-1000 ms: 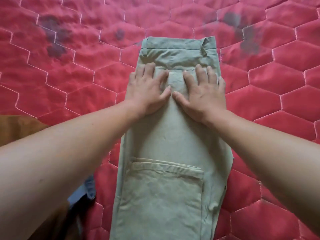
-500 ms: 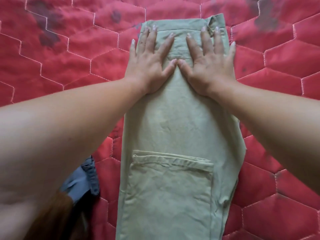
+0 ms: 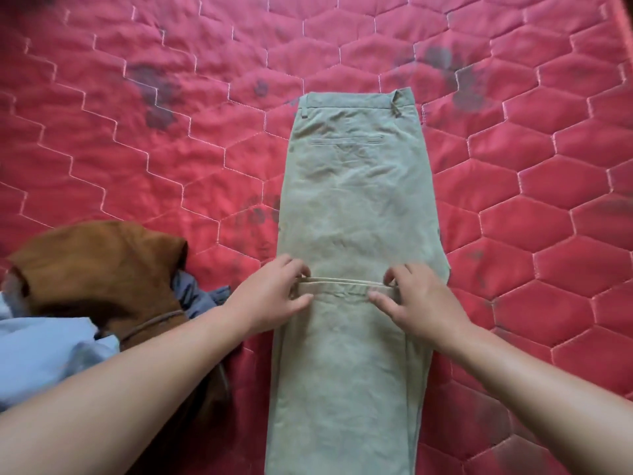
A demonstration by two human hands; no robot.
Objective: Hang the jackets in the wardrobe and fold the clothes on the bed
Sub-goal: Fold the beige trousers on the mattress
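I have the trousers (image 3: 356, 207) laid lengthwise down the middle of the bed (image 3: 513, 200), waistband at the far end, legs running to the near edge of view. A folded hem (image 3: 346, 286) crosses them about halfway. My left grip (image 3: 274, 296) pinches the hem's left end, fingers curled over its far side and thumb on the near side. My right grip (image 3: 421, 303) pinches the right end the same way. Both are nearly closed, with only cloth between thumb and fingers. To the near left a brown garment (image 3: 96, 265) lies crumpled, touching a blue one (image 3: 44, 354) and a grey one (image 3: 191, 293).
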